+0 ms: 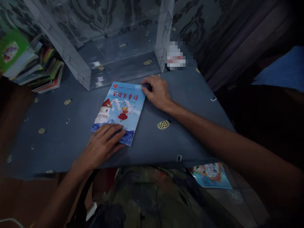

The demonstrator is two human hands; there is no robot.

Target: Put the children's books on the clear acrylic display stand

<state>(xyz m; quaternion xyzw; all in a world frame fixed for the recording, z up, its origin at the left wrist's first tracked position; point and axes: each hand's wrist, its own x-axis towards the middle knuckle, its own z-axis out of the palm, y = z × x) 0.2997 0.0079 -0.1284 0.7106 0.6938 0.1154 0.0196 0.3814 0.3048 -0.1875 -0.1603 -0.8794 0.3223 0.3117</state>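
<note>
Resting a spread left hand (104, 139) on the glossy paperback (120, 109), flat on pineapple-printed cloth (152, 145) before a clear, boxy plastic case (76, 60), and touching the paperback's upper right corner with a curled right hand (158, 91), unable to tell whether pinching

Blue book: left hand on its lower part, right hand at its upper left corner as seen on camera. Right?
Not quite: in the head view, the right hand is at the blue book's upper right corner. Left hand placement is correct.
</note>
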